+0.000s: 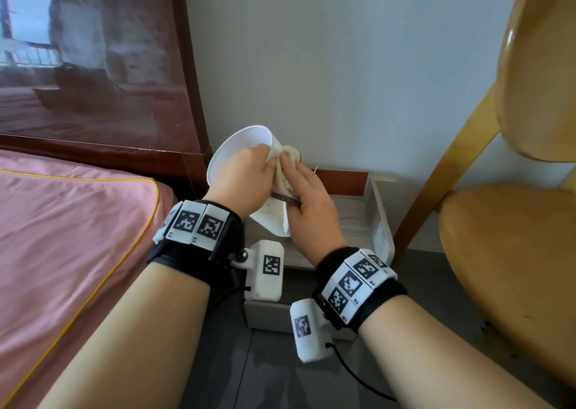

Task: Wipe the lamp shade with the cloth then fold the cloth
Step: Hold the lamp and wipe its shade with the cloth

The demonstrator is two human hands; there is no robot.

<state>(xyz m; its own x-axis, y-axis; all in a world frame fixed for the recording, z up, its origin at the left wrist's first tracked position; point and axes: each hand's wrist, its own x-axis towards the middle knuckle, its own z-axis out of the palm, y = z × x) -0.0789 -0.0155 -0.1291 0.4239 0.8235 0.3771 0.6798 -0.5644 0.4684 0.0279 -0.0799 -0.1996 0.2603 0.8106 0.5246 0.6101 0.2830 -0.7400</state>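
The left hand (241, 179) grips the tilted white conical lamp shade (237, 153); the right hand (307, 196), just beside, presses a crumpled white cloth (285, 179) against it. Wristband markers show no readable writing.

Lamp shade and cloth, held over a bedside table

Lamp shade (240, 150): white, cone-shaped, smooth; tilted, its wide open rim facing up and to the left, its narrow end low and to the right. Cloth (285, 171): white, nubbly weave, with a dark patterned band along one edge; bunched and pressed against the shade's outer wall on its right side, a flat corner hanging below.
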